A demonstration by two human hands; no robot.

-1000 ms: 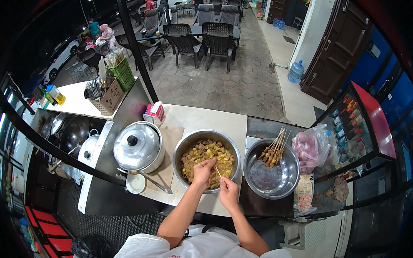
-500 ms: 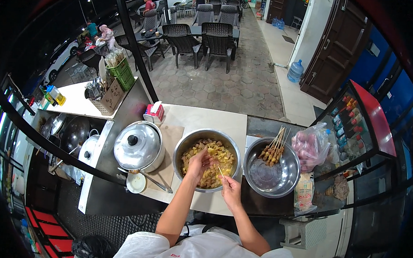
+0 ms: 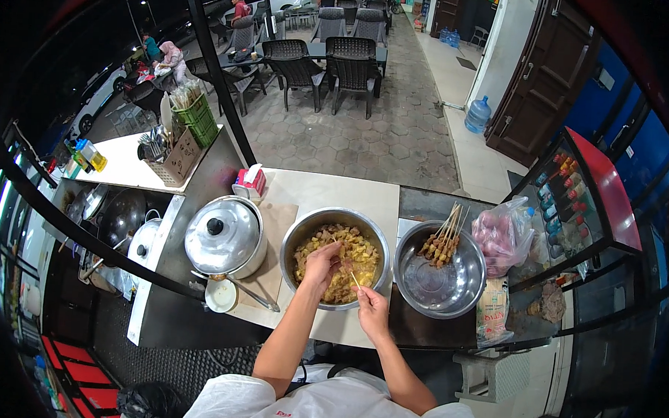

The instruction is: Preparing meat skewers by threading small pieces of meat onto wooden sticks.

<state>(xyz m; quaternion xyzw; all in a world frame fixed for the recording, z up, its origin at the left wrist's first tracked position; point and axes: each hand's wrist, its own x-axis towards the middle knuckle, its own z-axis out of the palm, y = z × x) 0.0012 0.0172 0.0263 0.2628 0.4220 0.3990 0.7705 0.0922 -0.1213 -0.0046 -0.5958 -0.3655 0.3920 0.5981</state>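
Observation:
Over a steel bowl (image 3: 288,274) of yellow-coated meat pieces (image 3: 363,243), my left hand (image 3: 322,266) is closed, its fingertips around what looks like a small piece of meat, partly hidden by the hand. My right hand (image 3: 373,311) pinches a thin bamboo skewer (image 3: 355,279) at the bowl's near rim. The skewer tilts up and leftward toward the left fingers. A second steel bowl (image 3: 435,293) stands just to the right. Several loaded satay skewers (image 3: 441,246) lean in it, meat ends down and bare sticks pointing to the far side.
Left of the bowls stands a lidded pot (image 3: 223,231), with a small white bowl (image 3: 220,296) and a ladle (image 3: 254,295) before it. A tissue box (image 3: 250,182) sits behind. On the right are a plastic bag (image 3: 503,241), a printed pack (image 3: 494,314) and a glass display case (image 3: 571,195).
My left fingers have turned and drawn together lower over the meat. The right hand has shifted slightly left with the skewer, which now tilts more to the left.

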